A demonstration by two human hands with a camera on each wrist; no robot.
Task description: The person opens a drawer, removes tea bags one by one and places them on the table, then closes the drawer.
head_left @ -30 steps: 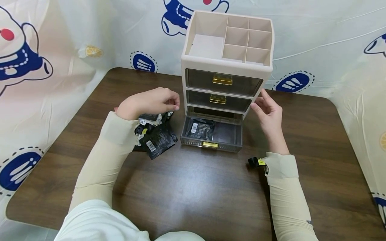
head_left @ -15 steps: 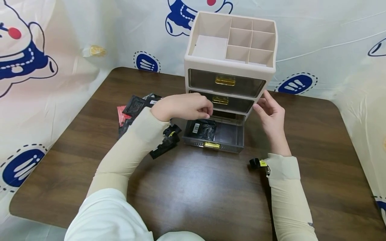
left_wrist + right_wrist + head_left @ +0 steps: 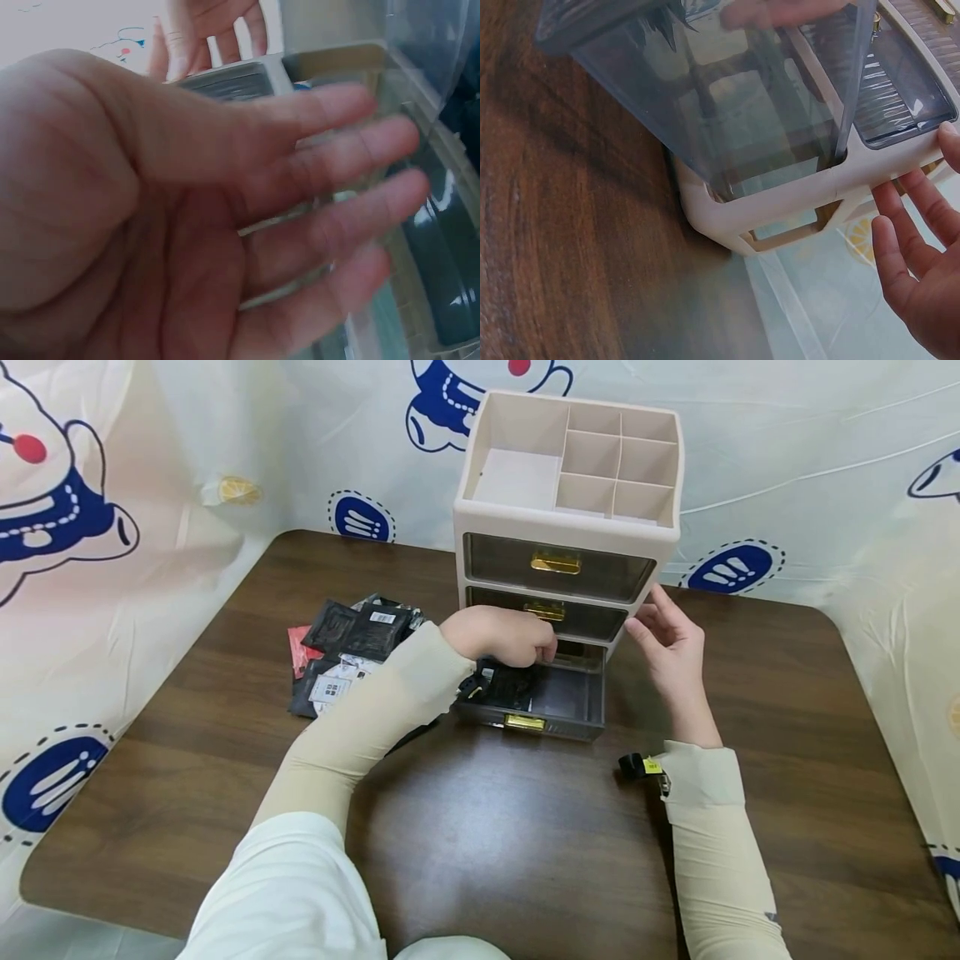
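My left hand (image 3: 506, 637) hovers over the pulled-out bottom drawer (image 3: 573, 697) of a cream desktop drawer organizer (image 3: 566, 518). In the left wrist view its fingers (image 3: 330, 225) extend apart, and nothing shows between them. A black sachet (image 3: 512, 689) lies at the drawer's left side, partly covered by the hand and wrist camera. My right hand (image 3: 670, 652) rests against the organizer's right side. The right wrist view shows its thumb at the front edge and its fingers (image 3: 907, 232) along the side wall.
Left of the organizer lies a heap of black sachets (image 3: 375, 631), with a red packet (image 3: 300, 649) and a white-labelled one (image 3: 330, 687). The upper two drawers are closed. The organizer's top has several compartments. A patterned curtain (image 3: 300, 443) stands behind the brown table (image 3: 480, 827).
My left hand has moved right, from beside the sachet heap to above the open drawer, uncovering more of the heap. My right hand has stayed at the organizer's side.
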